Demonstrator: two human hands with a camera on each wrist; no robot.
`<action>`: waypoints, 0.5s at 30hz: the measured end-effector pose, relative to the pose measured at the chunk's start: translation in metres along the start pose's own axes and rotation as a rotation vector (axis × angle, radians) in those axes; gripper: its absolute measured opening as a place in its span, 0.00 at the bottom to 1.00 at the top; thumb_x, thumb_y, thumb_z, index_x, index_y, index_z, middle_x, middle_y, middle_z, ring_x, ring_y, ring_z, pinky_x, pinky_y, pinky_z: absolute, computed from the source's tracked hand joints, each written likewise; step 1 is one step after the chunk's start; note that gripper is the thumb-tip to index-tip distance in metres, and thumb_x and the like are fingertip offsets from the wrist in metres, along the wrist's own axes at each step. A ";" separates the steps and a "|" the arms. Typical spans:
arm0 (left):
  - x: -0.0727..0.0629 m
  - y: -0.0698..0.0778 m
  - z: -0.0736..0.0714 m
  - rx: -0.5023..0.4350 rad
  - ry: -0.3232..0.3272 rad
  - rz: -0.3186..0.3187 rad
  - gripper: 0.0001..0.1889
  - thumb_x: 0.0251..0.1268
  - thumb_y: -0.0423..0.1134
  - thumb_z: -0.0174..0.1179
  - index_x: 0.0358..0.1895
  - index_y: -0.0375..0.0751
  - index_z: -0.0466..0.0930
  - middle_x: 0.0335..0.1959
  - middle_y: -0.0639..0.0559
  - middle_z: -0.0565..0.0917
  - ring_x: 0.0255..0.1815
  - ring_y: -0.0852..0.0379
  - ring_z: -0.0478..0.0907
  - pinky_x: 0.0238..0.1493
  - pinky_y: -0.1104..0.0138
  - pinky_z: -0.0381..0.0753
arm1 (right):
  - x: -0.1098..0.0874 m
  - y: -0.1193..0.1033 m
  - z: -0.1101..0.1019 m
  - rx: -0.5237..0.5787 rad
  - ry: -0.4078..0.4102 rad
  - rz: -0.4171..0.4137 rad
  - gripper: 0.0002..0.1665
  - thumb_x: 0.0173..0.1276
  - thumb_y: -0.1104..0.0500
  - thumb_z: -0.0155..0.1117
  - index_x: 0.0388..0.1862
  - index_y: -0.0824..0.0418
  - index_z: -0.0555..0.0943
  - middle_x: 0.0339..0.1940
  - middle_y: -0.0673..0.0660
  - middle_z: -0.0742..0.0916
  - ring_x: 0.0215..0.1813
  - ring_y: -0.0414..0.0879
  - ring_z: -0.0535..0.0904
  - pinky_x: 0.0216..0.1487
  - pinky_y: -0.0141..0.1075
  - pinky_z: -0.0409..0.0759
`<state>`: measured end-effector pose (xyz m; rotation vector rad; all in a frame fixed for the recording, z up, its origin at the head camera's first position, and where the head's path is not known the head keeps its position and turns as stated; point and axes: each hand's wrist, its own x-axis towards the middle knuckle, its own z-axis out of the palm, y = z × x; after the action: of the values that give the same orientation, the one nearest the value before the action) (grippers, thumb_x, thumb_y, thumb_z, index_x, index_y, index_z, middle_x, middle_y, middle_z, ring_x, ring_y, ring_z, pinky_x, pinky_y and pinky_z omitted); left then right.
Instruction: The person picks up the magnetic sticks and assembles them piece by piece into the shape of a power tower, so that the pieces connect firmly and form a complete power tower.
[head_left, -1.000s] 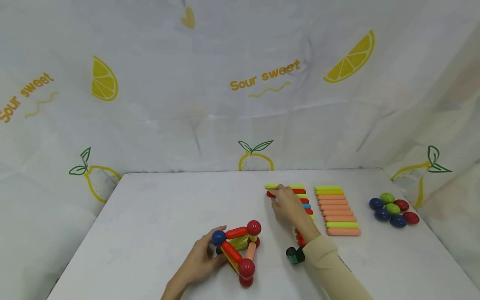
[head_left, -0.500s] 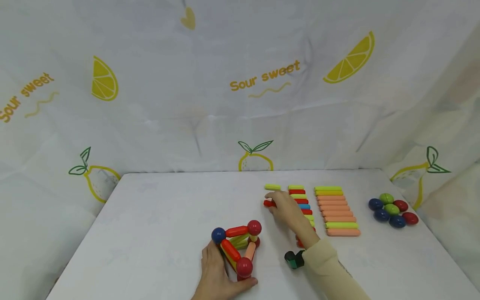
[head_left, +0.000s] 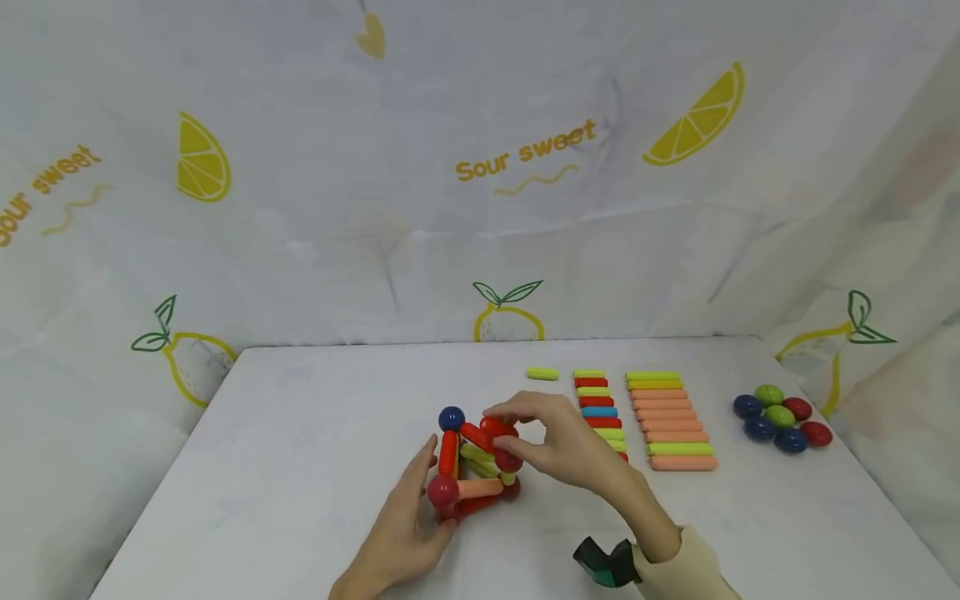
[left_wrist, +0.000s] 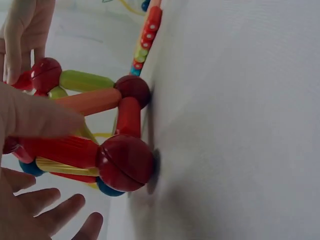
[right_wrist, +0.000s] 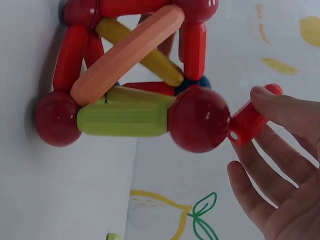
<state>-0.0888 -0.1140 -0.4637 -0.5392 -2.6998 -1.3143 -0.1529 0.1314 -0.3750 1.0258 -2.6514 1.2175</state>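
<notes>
A frame of magnetic sticks and balls [head_left: 447, 454] stands on the white table, with red, salmon, yellow and green sticks between dark red and blue balls. My right hand [head_left: 566, 446] pinches a short red magnetic stick [right_wrist: 252, 117] between thumb and fingers. One end of that stick meets an upper dark red ball [right_wrist: 200, 120] on the frame. My left hand [head_left: 401, 529] is around the frame's left side. In the left wrist view its thumb [left_wrist: 45, 117] crosses in front of the sticks, while the other fingers [left_wrist: 67, 207] are extended and spread below.
Right of the frame lies a column of short coloured sticks [head_left: 600, 412], then a column of longer ones [head_left: 670, 415]. One short yellow-green stick [head_left: 542, 374] lies alone at the back. Several blue, green and red balls [head_left: 790, 441] cluster at far right.
My right hand has brought a red stick from the short column to the frame's upper ball. The frame has turned beside my left hand, its front red ball now further left.
</notes>
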 end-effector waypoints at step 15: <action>0.020 0.006 -0.021 -0.149 0.017 0.176 0.37 0.60 0.35 0.72 0.74 0.36 0.69 0.75 0.38 0.70 0.40 0.66 0.83 0.41 0.70 0.86 | -0.001 -0.022 0.010 0.059 -0.196 -0.015 0.16 0.66 0.63 0.73 0.53 0.58 0.88 0.40 0.49 0.89 0.39 0.33 0.76 0.39 0.27 0.83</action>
<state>-0.1066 -0.1218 -0.4411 -0.7573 -2.4876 -1.4701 -0.1368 0.1148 -0.3673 1.2319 -2.7595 1.2605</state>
